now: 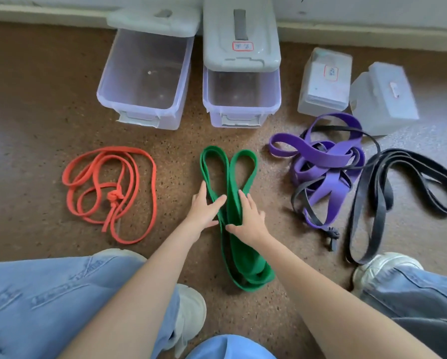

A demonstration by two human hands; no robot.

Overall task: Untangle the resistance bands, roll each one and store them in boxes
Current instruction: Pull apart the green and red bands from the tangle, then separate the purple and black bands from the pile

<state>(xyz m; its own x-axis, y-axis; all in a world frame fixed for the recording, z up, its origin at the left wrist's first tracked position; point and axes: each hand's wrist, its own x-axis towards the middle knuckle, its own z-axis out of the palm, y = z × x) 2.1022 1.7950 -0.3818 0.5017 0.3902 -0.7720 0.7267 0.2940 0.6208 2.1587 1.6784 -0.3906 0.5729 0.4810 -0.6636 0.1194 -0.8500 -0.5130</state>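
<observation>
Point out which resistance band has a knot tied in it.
The orange band, left of the green one, has a tight knot near its middle. The green band lies folded, unknotted.

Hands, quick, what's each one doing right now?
Left hand: open, fingers resting on the green band.
Right hand: open, pressing on the same band.
</observation>
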